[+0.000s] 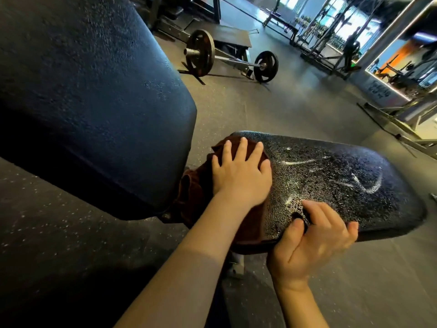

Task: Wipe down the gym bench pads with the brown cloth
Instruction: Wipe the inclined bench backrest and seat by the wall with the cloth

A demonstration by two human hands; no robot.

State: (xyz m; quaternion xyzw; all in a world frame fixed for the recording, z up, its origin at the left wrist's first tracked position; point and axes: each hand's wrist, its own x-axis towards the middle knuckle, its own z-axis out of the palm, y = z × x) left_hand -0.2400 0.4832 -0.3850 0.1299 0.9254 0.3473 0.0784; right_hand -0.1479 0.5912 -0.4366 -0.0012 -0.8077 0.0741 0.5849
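The left hand [241,172] is lying flat with its fingers spread and straight, pressing the crumpled brown cloth [196,185] onto the 9 o'clock end of the dark, textured, rounded seat pad [343,183]. The cloth is bunching under the palm and spilling off the pad edge toward 8 o'clock, into the gap beside the large dark blue padded backrest [94,95], which is rising tilted toward 10 o'clock. The right hand [314,242] is gripping the seat pad's near edge at about 5 o'clock from the cloth: the thumb is pressing on the top surface while the curled fingers are wrapping round the rim. The seat pad is glistening with fine droplets and showing pale streaks toward 3 o'clock. Past the bench, at 12 o'clock, a barbell with black round weight plates [201,53] is resting on the grey speckled rubber floor [295,107], well apart from the pads.
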